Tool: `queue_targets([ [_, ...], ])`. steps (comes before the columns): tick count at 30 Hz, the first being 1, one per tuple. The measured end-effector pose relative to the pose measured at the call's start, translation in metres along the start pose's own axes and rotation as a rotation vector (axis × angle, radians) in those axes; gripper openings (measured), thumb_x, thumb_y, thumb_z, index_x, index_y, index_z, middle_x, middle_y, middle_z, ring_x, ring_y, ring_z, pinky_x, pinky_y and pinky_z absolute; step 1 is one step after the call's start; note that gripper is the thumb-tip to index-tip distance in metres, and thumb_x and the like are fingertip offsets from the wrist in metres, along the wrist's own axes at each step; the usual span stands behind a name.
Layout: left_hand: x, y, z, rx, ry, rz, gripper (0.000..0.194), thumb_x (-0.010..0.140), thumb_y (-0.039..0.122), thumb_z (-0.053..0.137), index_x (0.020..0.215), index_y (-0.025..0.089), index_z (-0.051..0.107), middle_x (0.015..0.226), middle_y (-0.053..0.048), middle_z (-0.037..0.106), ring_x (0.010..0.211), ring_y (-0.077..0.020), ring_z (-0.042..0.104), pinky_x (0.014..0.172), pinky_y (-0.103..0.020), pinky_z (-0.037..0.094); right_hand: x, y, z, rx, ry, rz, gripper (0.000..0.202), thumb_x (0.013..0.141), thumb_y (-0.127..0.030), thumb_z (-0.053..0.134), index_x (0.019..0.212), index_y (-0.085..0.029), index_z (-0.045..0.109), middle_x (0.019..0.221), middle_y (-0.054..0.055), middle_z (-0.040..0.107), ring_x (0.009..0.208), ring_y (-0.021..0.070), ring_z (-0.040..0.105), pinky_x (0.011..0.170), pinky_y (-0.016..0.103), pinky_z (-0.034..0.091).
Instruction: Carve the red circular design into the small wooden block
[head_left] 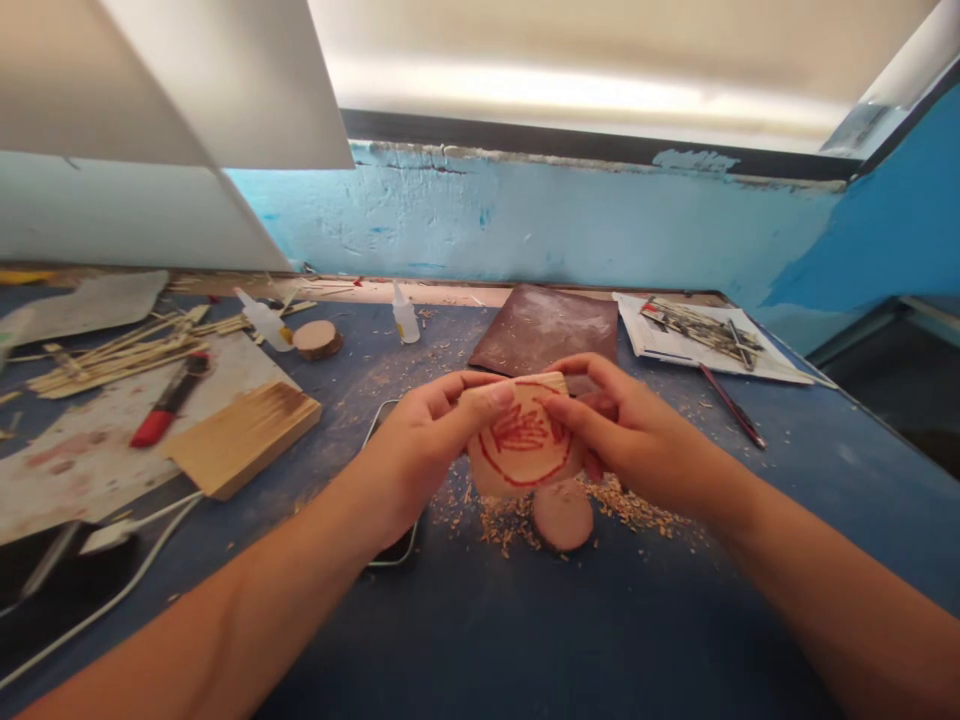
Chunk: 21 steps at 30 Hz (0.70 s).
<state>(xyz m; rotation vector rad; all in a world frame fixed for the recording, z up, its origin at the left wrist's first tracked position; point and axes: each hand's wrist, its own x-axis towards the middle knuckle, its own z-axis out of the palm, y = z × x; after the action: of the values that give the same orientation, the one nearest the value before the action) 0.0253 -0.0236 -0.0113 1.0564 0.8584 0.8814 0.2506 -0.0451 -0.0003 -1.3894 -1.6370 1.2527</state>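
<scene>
Between both hands I hold up a small pale wooden piece (529, 465), marked in red with a ring and scribbled strokes inside it. My left hand (442, 425) grips its left side, thumb on the marked face. On the right edge my right hand (615, 410) pinches it, thumb also on the face and fingers behind. Below the piece, a round wood slice (562, 515) lies on the blue table among wood shavings (637, 505). A phone (401, 545) is partly hidden under my left forearm.
Behind my hands lies a dark red sandpaper sheet (544, 325). To the left are a wooden block (244, 435), a red marker (171, 400), thin sticks (127, 352), two glue bottles (406, 318) and another wood slice (317, 340). Papers with burnt-looking sticks (705, 330) and a pencil (733, 408) lie right.
</scene>
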Motion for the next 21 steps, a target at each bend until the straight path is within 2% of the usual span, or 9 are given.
queue_targets([
  [4,-0.001,0.000,0.001,-0.020,-0.114,0.002,0.062,0.087,0.053,0.090,0.130,0.012,0.070,0.115,-0.016,0.084,0.094,-0.0249,0.081,0.071,-0.028,0.064,0.007,0.006,0.001,0.243,0.091,0.085,0.049,0.104,-0.062,0.068,0.136,-0.029,0.049,0.060,-0.006,0.065,0.046,0.0109,0.051,0.041,0.019,0.039],
  [6,-0.002,-0.001,0.003,0.045,-0.122,0.001,0.065,0.090,0.054,0.087,0.135,0.013,0.066,0.115,-0.016,0.084,0.094,-0.0254,0.081,0.069,-0.028,0.065,0.008,0.006,0.002,0.252,0.064,0.121,0.048,0.105,-0.063,0.067,0.133,-0.029,0.048,0.061,-0.005,0.067,0.046,0.0102,0.052,0.042,0.018,0.039],
  [8,-0.004,-0.001,0.003,0.131,-0.070,0.028,0.061,0.093,0.057,0.083,0.132,0.013,0.067,0.111,-0.014,0.083,0.089,-0.0226,0.079,0.067,-0.027,0.065,0.007,0.005,0.002,0.186,-0.008,0.142,0.043,0.107,-0.061,0.063,0.129,-0.027,0.049,0.062,-0.005,0.067,0.047,0.0100,0.054,0.042,0.018,0.037],
  [10,-0.006,0.000,0.004,0.207,-0.002,0.072,0.058,0.093,0.060,0.082,0.125,0.013,0.069,0.102,-0.010,0.082,0.082,-0.0187,0.075,0.064,-0.024,0.064,0.006,0.003,0.002,0.088,-0.054,0.125,0.034,0.111,-0.057,0.059,0.118,-0.024,0.053,0.067,-0.003,0.070,0.048,0.0090,0.058,0.043,0.018,0.037],
  [12,-0.008,0.002,0.005,0.251,0.028,0.078,0.060,0.092,0.062,0.082,0.124,0.014,0.068,0.089,-0.005,0.079,0.069,-0.0165,0.072,0.055,-0.023,0.062,0.004,0.001,0.001,0.009,-0.015,0.073,0.032,0.113,-0.052,0.056,0.105,-0.021,0.057,0.069,-0.002,0.069,0.049,0.0072,0.056,0.044,0.018,0.038],
  [14,-0.010,0.002,0.005,0.277,0.030,0.053,0.062,0.092,0.064,0.081,0.129,0.016,0.066,0.081,-0.002,0.076,0.058,-0.0156,0.068,0.045,-0.022,0.057,0.003,-0.002,-0.001,-0.014,0.053,0.004,0.036,0.113,-0.051,0.055,0.098,-0.019,0.061,0.061,-0.004,0.062,0.047,0.0062,0.048,0.043,0.018,0.034],
  [16,-0.011,0.002,0.005,0.302,0.024,0.033,0.062,0.093,0.065,0.078,0.132,0.019,0.065,0.079,0.000,0.074,0.052,-0.0151,0.065,0.039,-0.021,0.053,0.002,-0.005,-0.003,0.069,0.089,-0.075,0.038,0.112,-0.052,0.058,0.094,-0.019,0.065,0.055,-0.007,0.049,0.047,0.0066,0.038,0.043,0.019,0.029],
  [18,-0.010,-0.001,0.005,0.320,0.017,0.034,0.059,0.094,0.064,0.078,0.131,0.020,0.065,0.081,-0.001,0.074,0.055,-0.0158,0.067,0.040,-0.020,0.053,-0.001,-0.009,-0.005,0.252,0.022,-0.130,0.042,0.111,-0.053,0.060,0.086,-0.019,0.063,0.053,-0.009,0.039,0.047,0.0072,0.032,0.043,0.021,0.026],
  [21,-0.008,-0.004,0.004,0.312,-0.003,0.044,0.056,0.095,0.064,0.077,0.130,0.022,0.064,0.083,-0.001,0.075,0.060,-0.0168,0.070,0.044,-0.020,0.054,-0.006,-0.014,-0.004,0.563,-0.215,-0.159,0.051,0.111,-0.055,0.056,0.073,-0.021,0.055,0.052,-0.009,0.029,0.045,0.0075,0.025,0.044,0.023,0.022],
])
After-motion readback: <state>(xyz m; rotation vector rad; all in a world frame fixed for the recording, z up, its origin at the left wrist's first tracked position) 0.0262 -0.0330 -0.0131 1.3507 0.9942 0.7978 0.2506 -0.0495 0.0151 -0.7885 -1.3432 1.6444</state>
